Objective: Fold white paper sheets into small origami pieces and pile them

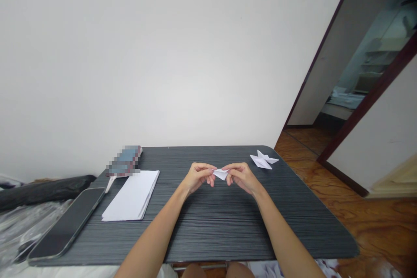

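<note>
Both my hands meet above the middle of the dark striped table (211, 226). My left hand (199, 175) and my right hand (240, 174) each pinch one end of a small folded piece of white paper (221, 173), held just above the tabletop. The fingers of both hands are curled closed on it. A finished folded white paper shape (263, 160) lies on the table beyond my right hand, near the far right corner.
A stack of white paper sheets (132, 196) lies left of my hands. A dark phone (67, 222) rests at the table's left edge, with a blurred-out object (124, 161) behind the stack. To the right are wooden floor and an open doorway (358, 74).
</note>
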The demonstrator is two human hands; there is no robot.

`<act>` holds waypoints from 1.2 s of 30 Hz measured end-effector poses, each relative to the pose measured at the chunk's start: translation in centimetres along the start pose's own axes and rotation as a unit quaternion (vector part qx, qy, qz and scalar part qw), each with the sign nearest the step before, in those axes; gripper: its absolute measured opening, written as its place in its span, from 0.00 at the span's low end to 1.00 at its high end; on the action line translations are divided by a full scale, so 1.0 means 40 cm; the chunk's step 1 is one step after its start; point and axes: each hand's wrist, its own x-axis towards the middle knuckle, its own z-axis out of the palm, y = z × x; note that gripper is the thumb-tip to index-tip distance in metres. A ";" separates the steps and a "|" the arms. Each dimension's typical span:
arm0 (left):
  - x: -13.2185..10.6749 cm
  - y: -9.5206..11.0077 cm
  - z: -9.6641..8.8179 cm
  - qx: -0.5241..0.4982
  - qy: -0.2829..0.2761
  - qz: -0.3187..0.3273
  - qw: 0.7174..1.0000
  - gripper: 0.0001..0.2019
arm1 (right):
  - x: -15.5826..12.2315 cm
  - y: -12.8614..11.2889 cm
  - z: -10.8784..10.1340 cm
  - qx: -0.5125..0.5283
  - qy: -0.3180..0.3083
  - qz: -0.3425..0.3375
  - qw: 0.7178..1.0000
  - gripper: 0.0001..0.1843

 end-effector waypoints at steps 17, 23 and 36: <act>0.006 0.002 -0.022 0.280 0.024 0.013 0.960 0.19 | 0.023 0.034 -0.012 -0.145 0.050 0.015 0.988 0.13; -0.003 0.013 -0.002 0.468 0.016 0.089 0.879 0.16 | 0.023 0.042 -0.014 -0.182 0.064 0.012 0.981 0.15; -0.006 -0.019 0.008 0.495 0.053 0.141 0.856 0.17 | 0.036 0.055 -0.013 -0.165 0.172 -0.027 0.971 0.15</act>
